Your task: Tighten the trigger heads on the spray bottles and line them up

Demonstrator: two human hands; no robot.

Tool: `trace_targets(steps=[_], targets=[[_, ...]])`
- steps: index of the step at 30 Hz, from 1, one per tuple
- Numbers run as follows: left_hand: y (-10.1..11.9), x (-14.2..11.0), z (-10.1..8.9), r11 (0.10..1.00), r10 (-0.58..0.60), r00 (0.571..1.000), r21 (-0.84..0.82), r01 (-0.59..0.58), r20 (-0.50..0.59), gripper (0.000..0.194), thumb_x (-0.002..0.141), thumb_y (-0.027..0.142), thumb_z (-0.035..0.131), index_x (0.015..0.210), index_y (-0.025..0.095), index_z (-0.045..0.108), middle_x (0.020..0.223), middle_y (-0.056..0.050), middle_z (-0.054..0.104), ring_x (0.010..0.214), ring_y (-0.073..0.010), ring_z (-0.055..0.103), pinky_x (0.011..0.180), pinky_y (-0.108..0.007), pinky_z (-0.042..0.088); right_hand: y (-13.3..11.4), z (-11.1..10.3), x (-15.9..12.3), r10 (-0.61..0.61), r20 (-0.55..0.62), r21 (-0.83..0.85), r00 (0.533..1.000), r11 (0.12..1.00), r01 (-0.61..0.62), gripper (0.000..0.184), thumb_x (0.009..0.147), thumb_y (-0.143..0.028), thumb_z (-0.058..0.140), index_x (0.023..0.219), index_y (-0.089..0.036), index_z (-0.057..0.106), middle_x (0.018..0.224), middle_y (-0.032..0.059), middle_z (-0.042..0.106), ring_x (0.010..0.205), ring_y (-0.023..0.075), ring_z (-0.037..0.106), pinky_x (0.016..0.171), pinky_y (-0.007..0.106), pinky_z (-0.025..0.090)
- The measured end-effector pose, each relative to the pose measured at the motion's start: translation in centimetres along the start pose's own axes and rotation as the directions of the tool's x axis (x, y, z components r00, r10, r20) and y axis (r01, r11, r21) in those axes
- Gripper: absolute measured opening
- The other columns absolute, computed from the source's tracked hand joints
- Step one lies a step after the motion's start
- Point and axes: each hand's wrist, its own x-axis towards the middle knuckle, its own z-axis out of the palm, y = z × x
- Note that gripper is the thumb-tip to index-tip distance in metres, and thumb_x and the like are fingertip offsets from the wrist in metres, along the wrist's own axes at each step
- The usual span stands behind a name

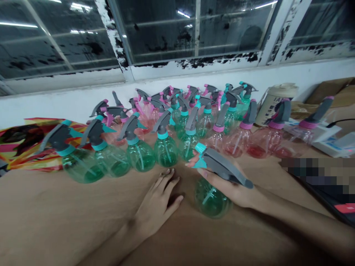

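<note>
My right hand (235,188) is wrapped round the neck of a green spray bottle (212,201) with a grey trigger head and turquoise nozzle. That bottle is at the table's middle, its nozzle pointing left and away. Flat on the tabletop beside it lies my left hand (159,207), fingers stretched out and holding nothing. Just beyond my left fingertips stands another green spray bottle (166,153), part of a row of similar ones. Pink spray bottles (262,142) continue the row to the right. The fingers of my right hand are partly hidden behind the trigger head.
Several more green and pink bottles crowd behind the front row, against the white wall. A colourful plastic bag (24,147) lies at left. On the right are a large cream container (273,103), a white power strip (330,138), cardboard (330,90) and a dark-edged device (318,192).
</note>
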Motion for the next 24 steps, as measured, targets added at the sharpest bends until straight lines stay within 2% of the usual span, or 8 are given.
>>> trace_targets(steps=[3,6,10,14,19,24], targets=[[0.02,0.05,-0.03,1.000,0.002,1.000,-0.009,-0.002,0.004,0.045,0.094,0.041,0.045,0.132,0.017,0.045,0.144,-0.012,0.044,0.134,-0.0277,0.037,0.108,-0.049,0.037,-0.16,-0.05,0.08,0.067,0.007,0.066,0.998,0.996,-0.067,0.011,0.086,-0.031,0.056,0.088,-0.023,0.064,0.084,0.0016,0.069,0.086,0.0178,0.066,0.072,0.029,0.054],[-0.04,0.09,0.09,1.000,0.004,1.000,-0.016,-0.005,-0.013,0.045,0.094,0.040,0.046,0.133,0.018,0.044,0.144,-0.012,0.043,0.134,-0.0276,0.037,0.107,-0.048,0.037,-0.30,-0.10,0.10,0.106,-0.004,0.054,0.994,0.993,-0.105,0.015,0.084,-0.037,0.059,0.085,-0.023,0.064,0.084,0.0026,0.070,0.084,0.0186,0.067,0.070,0.030,0.054],[-0.12,0.07,0.24,1.000,0.005,1.000,-0.011,-0.005,-0.018,0.045,0.094,0.040,0.046,0.132,0.017,0.044,0.143,-0.012,0.044,0.134,-0.0283,0.038,0.107,-0.049,0.037,-0.32,-0.14,0.09,0.083,0.016,0.049,0.996,0.995,-0.084,0.020,0.083,-0.036,0.061,0.099,-0.025,0.065,0.096,0.0026,0.070,0.084,0.0178,0.066,0.079,0.032,0.053],[-0.08,0.02,0.18,1.000,0.004,1.000,-0.001,-0.004,-0.005,0.046,0.094,0.040,0.046,0.133,0.017,0.044,0.145,-0.013,0.042,0.134,-0.0281,0.037,0.108,-0.049,0.037,-0.20,-0.01,-0.01,0.104,0.010,0.017,0.994,0.994,-0.105,0.030,0.084,-0.036,0.059,0.112,-0.025,0.061,0.090,0.0016,0.069,0.069,0.0163,0.063,0.068,0.032,0.054],[0.10,0.14,-0.02,1.000,0.002,1.000,0.011,-0.002,0.017,0.047,0.094,0.041,0.046,0.133,0.015,0.044,0.145,-0.014,0.042,0.135,-0.0286,0.036,0.108,-0.050,0.036,-0.08,0.14,-0.01,0.056,-0.032,-0.047,0.998,0.997,-0.058,0.023,0.084,-0.036,0.059,0.102,-0.023,0.062,0.080,0.0008,0.065,0.073,0.0181,0.062,0.066,0.032,0.053],[0.14,0.25,-0.11,1.000,-0.001,0.999,0.011,0.001,0.038,0.048,0.094,0.041,0.045,0.134,0.014,0.043,0.145,-0.014,0.041,0.135,-0.0286,0.036,0.108,-0.051,0.036,-0.13,0.13,-0.07,0.067,-0.025,-0.070,0.997,0.995,-0.069,0.017,0.085,-0.036,0.058,0.095,-0.023,0.061,0.070,-0.0015,0.059,0.061,0.0162,0.057,0.057,0.031,0.051]])
